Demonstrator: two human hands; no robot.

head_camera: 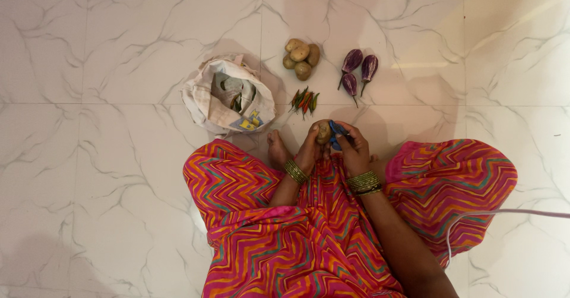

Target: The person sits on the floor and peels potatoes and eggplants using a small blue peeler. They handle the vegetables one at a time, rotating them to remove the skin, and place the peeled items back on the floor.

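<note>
potato [323, 133] sits in the left hand [310, 148], fingers wrapped around it, held just above the lap. the floor [89, 185] is glossy white marble tile with grey veins and thin grout lines, lit from the right. the potato is pale tan, oval and smooth. the right hand [354, 149] is closed on a blue peeler [338, 133] touching the potato's side. beyond the hands lie a small bunch of chillies [304, 101], a pile of 4 potatoes [301, 59], 3 purple brinjals [358, 70] and an open cloth bag [228, 95].
</note>
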